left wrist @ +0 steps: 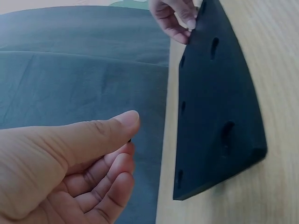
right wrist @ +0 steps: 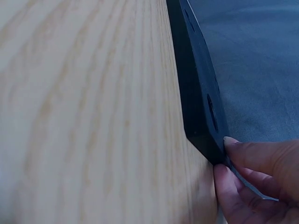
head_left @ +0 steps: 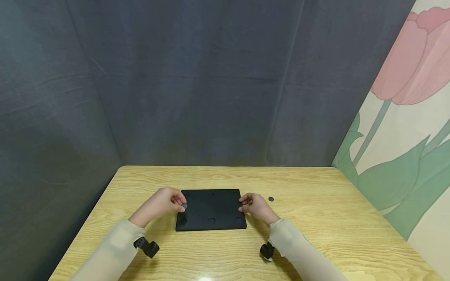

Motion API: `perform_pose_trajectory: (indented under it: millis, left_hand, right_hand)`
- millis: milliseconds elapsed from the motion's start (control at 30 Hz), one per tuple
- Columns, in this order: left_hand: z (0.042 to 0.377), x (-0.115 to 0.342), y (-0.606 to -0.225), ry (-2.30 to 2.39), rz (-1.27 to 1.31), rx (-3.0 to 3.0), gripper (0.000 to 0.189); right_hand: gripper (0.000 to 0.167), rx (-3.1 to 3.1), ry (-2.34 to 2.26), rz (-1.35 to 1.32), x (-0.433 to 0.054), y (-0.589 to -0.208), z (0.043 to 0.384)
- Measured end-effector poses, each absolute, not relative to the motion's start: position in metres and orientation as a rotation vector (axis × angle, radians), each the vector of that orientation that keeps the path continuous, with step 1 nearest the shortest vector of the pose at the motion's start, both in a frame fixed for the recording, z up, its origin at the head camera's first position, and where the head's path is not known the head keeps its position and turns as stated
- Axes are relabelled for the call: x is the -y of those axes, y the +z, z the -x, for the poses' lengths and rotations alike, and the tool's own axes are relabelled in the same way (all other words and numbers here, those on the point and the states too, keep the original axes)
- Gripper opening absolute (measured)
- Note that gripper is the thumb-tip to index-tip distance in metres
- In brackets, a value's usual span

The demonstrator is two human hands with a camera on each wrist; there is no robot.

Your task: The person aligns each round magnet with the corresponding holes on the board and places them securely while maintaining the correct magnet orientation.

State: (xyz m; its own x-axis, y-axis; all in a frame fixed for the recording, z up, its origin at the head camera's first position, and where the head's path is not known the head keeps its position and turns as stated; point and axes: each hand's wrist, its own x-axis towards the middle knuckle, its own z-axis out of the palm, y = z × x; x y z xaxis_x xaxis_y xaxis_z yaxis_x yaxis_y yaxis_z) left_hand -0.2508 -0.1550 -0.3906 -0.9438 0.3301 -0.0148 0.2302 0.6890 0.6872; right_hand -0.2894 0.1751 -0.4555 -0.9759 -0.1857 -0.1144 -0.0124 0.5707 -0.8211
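A flat black board (head_left: 214,205) with several round recesses lies on the table. My left hand (head_left: 166,201) is over its left side and pinches a small dark disc (head_left: 184,205) between thumb and fingers. In the left wrist view only a dark sliver of the disc (left wrist: 130,140) shows beneath the thumb, apart from the board. At the opposite side, my right hand (head_left: 256,205) holds the board's right edge. The right wrist view shows the thumb and a finger of that hand (right wrist: 257,172) against the board's edge near a corner.
Another small dark disc (head_left: 271,199) lies on the wooden table (head_left: 316,218), just right of my right hand. A dark curtain (head_left: 211,97) hangs along the table's back and left. A wall with painted tulips (head_left: 404,136) stands at the right.
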Motion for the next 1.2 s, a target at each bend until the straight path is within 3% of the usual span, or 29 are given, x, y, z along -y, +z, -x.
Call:
perform_pose_trajectory:
  millis: [1200]
  left_hand:
    - [0.243, 0.157, -0.434, 1.090, -0.514, -2.663, 0.014]
  right_hand:
    - [0.022, -2.621, -1.366, 0.167, -0.174, -0.457, 0.290]
